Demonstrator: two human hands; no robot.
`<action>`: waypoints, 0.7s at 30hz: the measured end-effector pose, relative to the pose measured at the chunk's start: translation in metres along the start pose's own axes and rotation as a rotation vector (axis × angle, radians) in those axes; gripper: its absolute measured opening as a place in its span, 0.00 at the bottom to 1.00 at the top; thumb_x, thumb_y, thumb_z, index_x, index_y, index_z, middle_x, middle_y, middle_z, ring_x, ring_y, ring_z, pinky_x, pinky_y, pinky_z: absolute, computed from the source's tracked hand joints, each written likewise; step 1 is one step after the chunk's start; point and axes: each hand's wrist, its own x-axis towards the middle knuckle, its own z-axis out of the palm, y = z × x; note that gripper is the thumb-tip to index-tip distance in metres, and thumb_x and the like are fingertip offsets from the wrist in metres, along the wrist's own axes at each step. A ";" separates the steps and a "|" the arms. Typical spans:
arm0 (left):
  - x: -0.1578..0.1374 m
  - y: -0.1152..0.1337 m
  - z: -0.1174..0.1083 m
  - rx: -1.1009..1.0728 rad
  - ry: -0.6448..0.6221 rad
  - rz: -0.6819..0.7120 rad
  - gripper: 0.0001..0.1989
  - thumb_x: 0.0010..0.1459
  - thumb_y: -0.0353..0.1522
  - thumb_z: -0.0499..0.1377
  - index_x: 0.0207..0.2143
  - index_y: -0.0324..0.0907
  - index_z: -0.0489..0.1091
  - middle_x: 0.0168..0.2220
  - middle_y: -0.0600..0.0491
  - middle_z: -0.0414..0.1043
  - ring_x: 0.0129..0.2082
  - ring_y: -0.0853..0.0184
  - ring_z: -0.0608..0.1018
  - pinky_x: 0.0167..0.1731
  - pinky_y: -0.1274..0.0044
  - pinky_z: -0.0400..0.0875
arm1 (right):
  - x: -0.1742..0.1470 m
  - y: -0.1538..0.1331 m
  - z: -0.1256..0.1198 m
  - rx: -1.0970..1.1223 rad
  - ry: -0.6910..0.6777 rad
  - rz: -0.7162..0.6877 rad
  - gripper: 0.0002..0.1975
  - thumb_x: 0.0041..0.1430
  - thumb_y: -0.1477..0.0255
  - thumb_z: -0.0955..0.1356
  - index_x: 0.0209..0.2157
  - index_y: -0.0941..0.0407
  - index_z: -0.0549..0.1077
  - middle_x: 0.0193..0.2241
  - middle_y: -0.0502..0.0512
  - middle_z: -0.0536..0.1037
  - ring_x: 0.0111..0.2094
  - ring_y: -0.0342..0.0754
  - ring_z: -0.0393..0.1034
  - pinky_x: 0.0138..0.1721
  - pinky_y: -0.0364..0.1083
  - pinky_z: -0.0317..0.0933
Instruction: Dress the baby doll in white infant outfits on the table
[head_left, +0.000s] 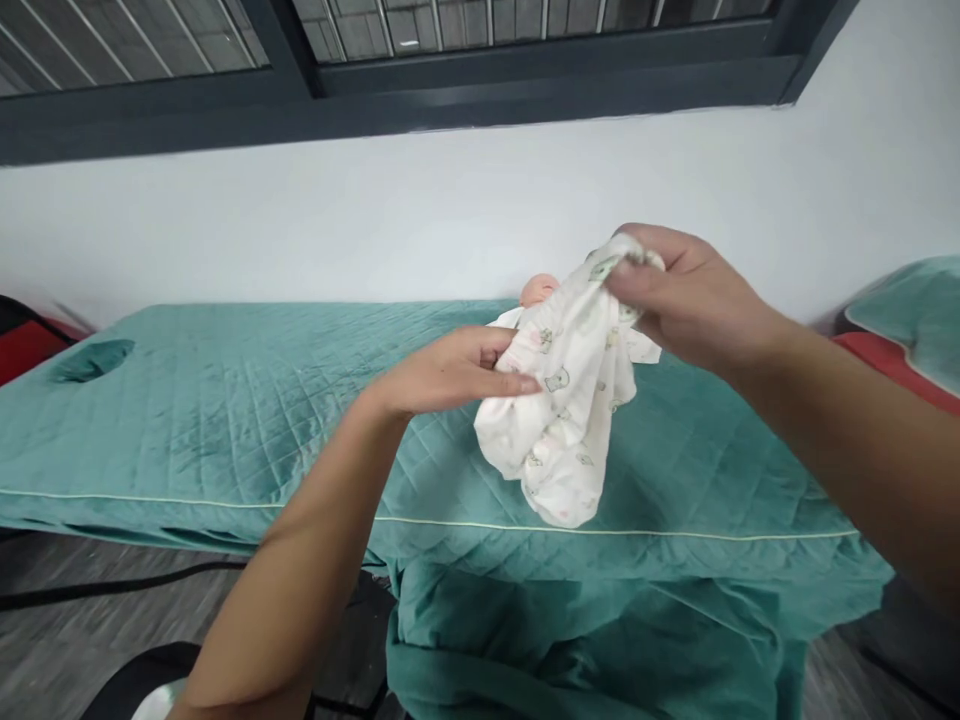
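Note:
A white baby garment (566,400) with small animal prints hangs bunched between my two hands above the bed. My left hand (461,372) pinches its left side, thumb in front of the fabric and the other fingers partly behind it. Higher up, my right hand (679,290) grips the top corner between thumb and fingers. The garment's lower end droops in rounded folds, and its exact cut cannot be made out. Behind it lies a baby doll, of which the head (538,290) and some white cloth around it show; the garment covers the rest.
A green quilted cover (225,400) lies over the massage bed, with a face hole (94,362) at the left end. Green fabric (585,640) hangs at the front. A white wall (337,220) and dark window frame (525,95) stand behind. A green pillow (919,310) is at right.

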 end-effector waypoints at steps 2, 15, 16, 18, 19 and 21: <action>0.003 0.003 0.007 0.009 -0.032 -0.011 0.13 0.47 0.37 0.72 0.28 0.40 0.74 0.24 0.54 0.70 0.26 0.66 0.77 0.23 0.77 0.71 | -0.001 0.001 -0.002 -0.101 -0.058 0.067 0.15 0.56 0.59 0.74 0.31 0.55 0.72 0.26 0.46 0.71 0.27 0.41 0.65 0.29 0.42 0.59; 0.011 0.031 -0.015 0.049 -0.212 -0.111 0.15 0.51 0.40 0.69 0.36 0.39 0.76 0.31 0.53 0.76 0.32 0.65 0.78 0.29 0.78 0.70 | 0.007 -0.014 0.023 -0.067 0.036 -0.009 0.15 0.61 0.58 0.71 0.31 0.54 0.70 0.28 0.46 0.70 0.30 0.40 0.66 0.31 0.41 0.59; 0.010 0.024 -0.017 0.026 -0.274 -0.153 0.16 0.49 0.40 0.70 0.37 0.39 0.76 0.32 0.52 0.77 0.33 0.64 0.79 0.30 0.77 0.72 | 0.006 -0.011 0.021 -0.007 0.079 -0.013 0.14 0.62 0.58 0.70 0.32 0.54 0.69 0.29 0.46 0.70 0.30 0.40 0.66 0.32 0.41 0.59; 0.008 0.010 -0.016 -0.036 -0.267 -0.195 0.19 0.47 0.40 0.71 0.38 0.38 0.77 0.35 0.50 0.78 0.34 0.63 0.79 0.32 0.75 0.73 | 0.004 -0.003 0.018 0.103 0.119 0.015 0.14 0.65 0.59 0.69 0.32 0.54 0.68 0.28 0.46 0.69 0.28 0.39 0.64 0.31 0.40 0.59; 0.007 0.004 -0.015 -0.084 -0.187 -0.182 0.19 0.48 0.41 0.71 0.39 0.38 0.76 0.35 0.50 0.79 0.35 0.62 0.80 0.33 0.75 0.74 | 0.002 0.001 0.016 0.135 0.112 0.049 0.15 0.65 0.59 0.68 0.31 0.54 0.68 0.27 0.46 0.68 0.27 0.39 0.63 0.30 0.40 0.59; 0.007 -0.004 -0.009 -0.200 0.039 -0.110 0.20 0.51 0.43 0.69 0.42 0.40 0.75 0.35 0.50 0.78 0.36 0.62 0.81 0.36 0.74 0.74 | -0.001 0.010 0.013 0.123 0.064 0.122 0.17 0.66 0.57 0.67 0.29 0.55 0.69 0.26 0.47 0.68 0.26 0.39 0.62 0.28 0.40 0.59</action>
